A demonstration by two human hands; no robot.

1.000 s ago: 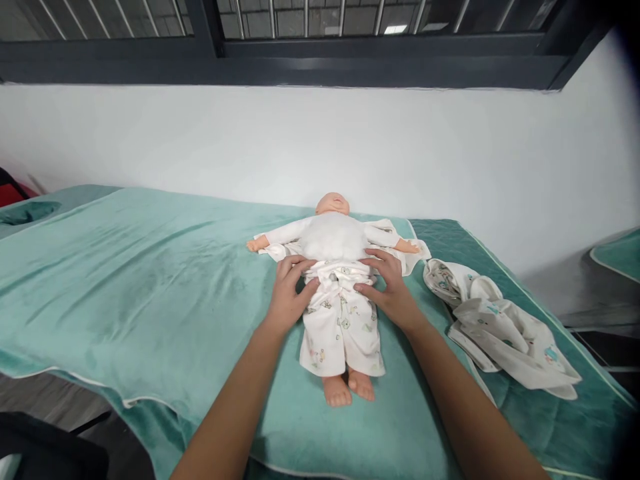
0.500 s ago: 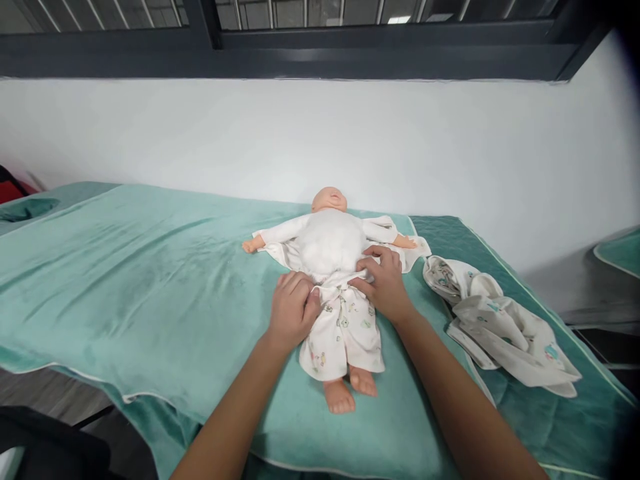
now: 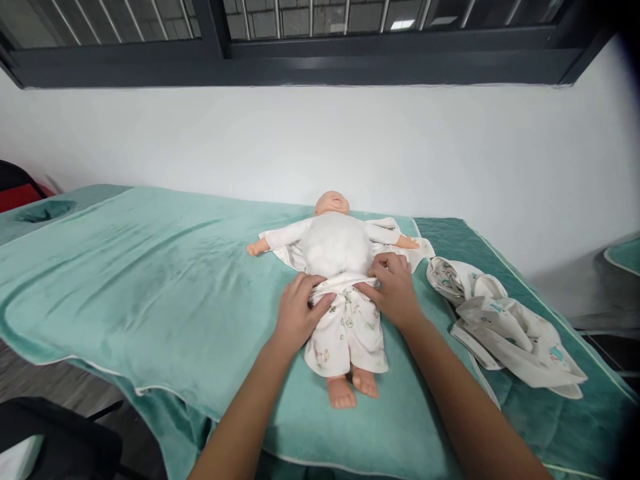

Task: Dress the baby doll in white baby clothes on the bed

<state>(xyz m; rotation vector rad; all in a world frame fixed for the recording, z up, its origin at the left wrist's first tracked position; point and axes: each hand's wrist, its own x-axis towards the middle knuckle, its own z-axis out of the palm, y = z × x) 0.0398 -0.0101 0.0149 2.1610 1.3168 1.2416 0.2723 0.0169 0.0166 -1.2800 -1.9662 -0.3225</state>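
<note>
L hand [image 3: 299, 311]: fingers part-curled on waistband [image 3: 345, 283] of pants [image 3: 345, 327], thumb apart from fingertips, cloth between. R hand [image 3: 395, 288]: thumb & fingers nearly closed, pinching waistband's other side. Doll [image 3: 336, 243] on its back on green sheet [image 3: 165, 280], belly just beyond both hands' fingers, feet nearer camera. Bundled cloth [image 3: 505, 320] right of R fingers, well apart.

This looked like a care training room: a baby doll [image 3: 336, 243] lay on a long bed [image 3: 150, 287] with a green cover and a hollow near its far-left corner. Part of another green surface [image 3: 626, 256] showed beyond the right edge. A dark-framed, barred window [image 3: 350, 57] topped the white wall [image 3: 225, 140], and the floor [image 3: 50, 370] looked wood-grained.
</note>
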